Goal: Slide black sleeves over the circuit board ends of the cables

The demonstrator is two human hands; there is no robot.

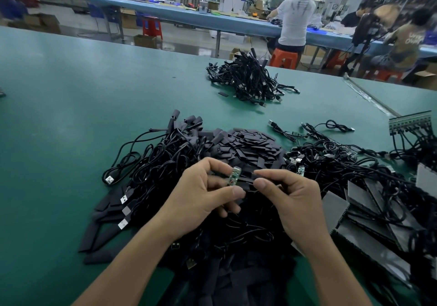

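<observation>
Left hand pinches green board above cable heap | right hand pinches black sleeve, just right of board | sleeve's long axis runs left-right, pointing at board | sleeve mouth and board's cable hidden by fingers, black on black.

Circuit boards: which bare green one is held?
The circuit board pinched in the left hand, facing the black sleeve in the right hand; others lie among cables farther right.
</observation>
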